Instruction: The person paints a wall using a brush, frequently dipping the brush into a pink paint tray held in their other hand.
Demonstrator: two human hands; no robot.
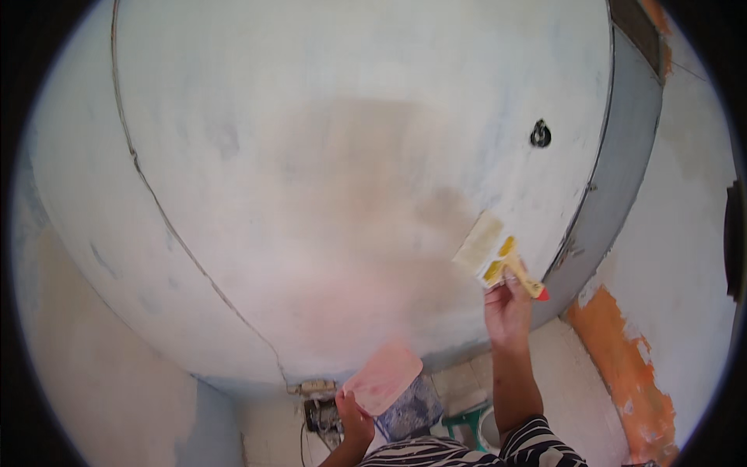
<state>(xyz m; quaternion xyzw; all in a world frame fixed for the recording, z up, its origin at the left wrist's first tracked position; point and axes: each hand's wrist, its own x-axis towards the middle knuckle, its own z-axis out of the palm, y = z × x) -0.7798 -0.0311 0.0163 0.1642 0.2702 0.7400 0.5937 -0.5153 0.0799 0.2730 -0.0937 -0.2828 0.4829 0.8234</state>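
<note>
My right hand [510, 313] is raised at the pale, patchy wall [241, 117], its fingers wrapped round the handle of a wide paintbrush [479, 243]. The brush has cream bristles, yellow on its body and a red handle tip. It tilts up and to the left, its bristles at the wall; whether they touch it I cannot tell. Low on the left, my left hand [355, 420] grips the edge of a flat pink plastic tray [387, 375] with rounded corners and whitish smears. A damp-looking darker patch [443, 208] shows on the wall left of the bristles.
A cable [180, 243] runs down the wall to a floor-level box [315, 386]. A black fitting [540, 135] sits above the brush. On the right stands a grey door [622, 132]. A blue-patterned thing [411, 409] and a white-and-green bucket [489, 430] are below me.
</note>
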